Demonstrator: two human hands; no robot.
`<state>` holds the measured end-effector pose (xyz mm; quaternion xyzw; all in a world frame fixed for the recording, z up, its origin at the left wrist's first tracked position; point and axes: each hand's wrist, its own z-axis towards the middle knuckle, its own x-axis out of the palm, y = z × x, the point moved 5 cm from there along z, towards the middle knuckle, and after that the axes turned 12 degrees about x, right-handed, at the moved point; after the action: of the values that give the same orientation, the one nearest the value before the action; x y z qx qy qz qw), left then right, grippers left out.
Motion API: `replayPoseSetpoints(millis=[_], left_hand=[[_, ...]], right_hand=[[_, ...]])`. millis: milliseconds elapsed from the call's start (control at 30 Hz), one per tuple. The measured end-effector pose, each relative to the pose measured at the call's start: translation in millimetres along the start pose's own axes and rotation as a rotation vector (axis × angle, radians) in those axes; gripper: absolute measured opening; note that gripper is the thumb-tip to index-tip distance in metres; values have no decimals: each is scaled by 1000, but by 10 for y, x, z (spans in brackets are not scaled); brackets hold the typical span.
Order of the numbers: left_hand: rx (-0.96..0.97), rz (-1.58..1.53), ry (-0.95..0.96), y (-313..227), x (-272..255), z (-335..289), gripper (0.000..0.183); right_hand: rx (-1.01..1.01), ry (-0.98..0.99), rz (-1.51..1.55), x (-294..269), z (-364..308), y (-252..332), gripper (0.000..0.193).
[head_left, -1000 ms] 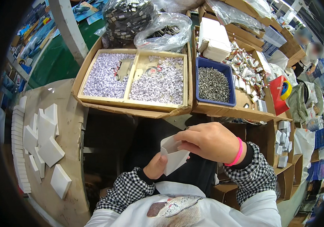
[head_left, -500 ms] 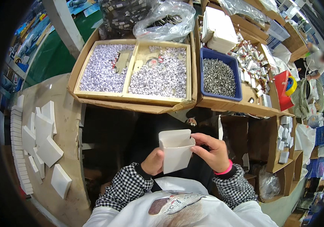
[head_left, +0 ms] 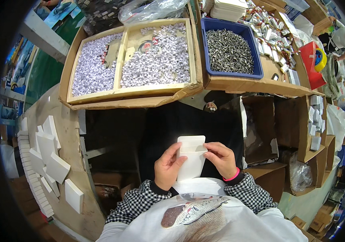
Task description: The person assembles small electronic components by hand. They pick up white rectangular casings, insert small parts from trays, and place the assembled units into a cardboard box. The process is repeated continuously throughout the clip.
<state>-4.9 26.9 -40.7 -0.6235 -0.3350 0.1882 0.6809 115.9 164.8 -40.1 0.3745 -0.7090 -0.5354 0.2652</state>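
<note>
A small white carton (head_left: 191, 166) with its top flap standing up is between my hands, close in front of my body. My left hand (head_left: 168, 166) is closed on the carton's left edge, with the thumb on the front and the fingers near the opening. On the other side, my right hand (head_left: 222, 158) pinches the upper right corner beside the opening. The carton's mouth faces up; I cannot make out anything inside it. Its lower end comes close to my white shirt.
Flat white cartons (head_left: 57, 168) lie loosely piled on the left table, beside a long row of cartons (head_left: 33, 177). Ahead are a divided wooden tray (head_left: 118, 74) of small white pieces and a blue bin (head_left: 260, 69) of metal parts. Cardboard boxes (head_left: 289, 117) stand at right.
My left hand has shifted up the carton's side toward its opening. The carton has turned more squarely toward me and come closer to my body. The whole view has shifted too.
</note>
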Motion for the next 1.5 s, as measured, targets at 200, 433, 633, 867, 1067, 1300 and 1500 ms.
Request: replayPoseSetpoints(millis=[200,433,633,867,1067,1300,1500], left_hand=[[-62,33,83,-45,-24,-5,18],[-282,-347,81,66,50,42,9],[-188,-176,58,130,52,15,11],[-80,-206,61,51,106,74,27],[-249,-327,106,68,84,110,29],[-34,-299,232,50,105,105,20],[34,-170,332,14,154,99,21]], right_hand=[[61,70,162,58,21,24,14],[251,138,499,75,-1,35,18],[342,129,405,89,13,-33,38],[305,92,423,60,11,-52,31],[214,115,329,53,6,-77,22],[30,280,103,-33,-5,119,20],[32,297,-94,-130,64,279,17]])
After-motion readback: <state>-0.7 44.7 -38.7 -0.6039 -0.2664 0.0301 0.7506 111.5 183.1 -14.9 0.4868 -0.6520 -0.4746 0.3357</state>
